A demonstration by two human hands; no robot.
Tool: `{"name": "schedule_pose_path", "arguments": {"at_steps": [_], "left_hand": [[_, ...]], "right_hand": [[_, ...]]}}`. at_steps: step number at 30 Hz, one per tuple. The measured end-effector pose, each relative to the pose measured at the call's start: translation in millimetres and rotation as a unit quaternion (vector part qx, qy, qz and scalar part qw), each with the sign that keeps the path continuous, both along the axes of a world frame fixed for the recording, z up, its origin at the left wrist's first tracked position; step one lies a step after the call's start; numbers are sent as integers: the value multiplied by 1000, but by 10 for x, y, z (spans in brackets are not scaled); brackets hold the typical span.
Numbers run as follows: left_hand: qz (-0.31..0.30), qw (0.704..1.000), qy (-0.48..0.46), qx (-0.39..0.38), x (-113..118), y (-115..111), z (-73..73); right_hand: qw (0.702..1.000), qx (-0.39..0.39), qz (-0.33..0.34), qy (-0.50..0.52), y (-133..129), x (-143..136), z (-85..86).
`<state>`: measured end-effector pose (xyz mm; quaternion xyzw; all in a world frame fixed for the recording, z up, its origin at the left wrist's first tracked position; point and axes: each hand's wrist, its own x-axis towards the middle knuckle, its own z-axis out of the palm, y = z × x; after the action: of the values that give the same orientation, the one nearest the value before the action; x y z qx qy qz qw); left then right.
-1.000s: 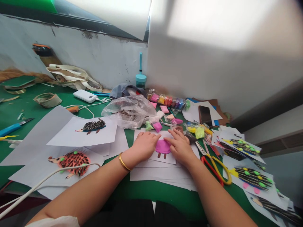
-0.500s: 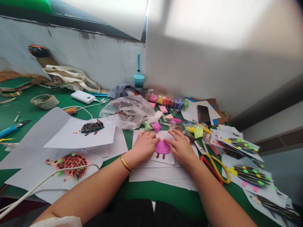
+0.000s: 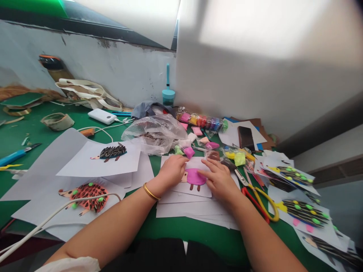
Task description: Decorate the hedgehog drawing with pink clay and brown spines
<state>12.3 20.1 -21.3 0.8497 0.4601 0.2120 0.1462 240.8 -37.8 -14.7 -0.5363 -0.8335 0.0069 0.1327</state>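
A flattened pink clay body with a pale face part on its left and two brown legs beneath lies on a white sheet in front of me. My left hand rests on the paper at the left of the clay, its fingers loosely bent and holding nothing. With fingers spread, my right hand lies at the other side, the index finger touching the clay's right edge. More white sheets are stacked underneath.
Yellow-handled scissors lie at the right, near seed-covered hedgehog pictures. A red clay hedgehog on paper is at the left, crossed by a white cable. Clay packets and a plastic bag sit behind my hands.
My left hand has drawn back a little to the left, uncovering the pale face part. The right fingers have shifted slightly along the clay's right side. The view has moved slightly.
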Motion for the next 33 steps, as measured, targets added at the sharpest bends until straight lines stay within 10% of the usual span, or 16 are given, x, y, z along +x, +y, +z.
{"name": "schedule_pose_path", "arguments": {"at_steps": [8,33], "left_hand": [[29,998,55,-21,-35,8,30],[15,999,21,-27,-58,98,-27]], "right_hand": [[985,-53,-155,55,83,100,-42],[979,-59,-142,135,299,2,-235]]}}
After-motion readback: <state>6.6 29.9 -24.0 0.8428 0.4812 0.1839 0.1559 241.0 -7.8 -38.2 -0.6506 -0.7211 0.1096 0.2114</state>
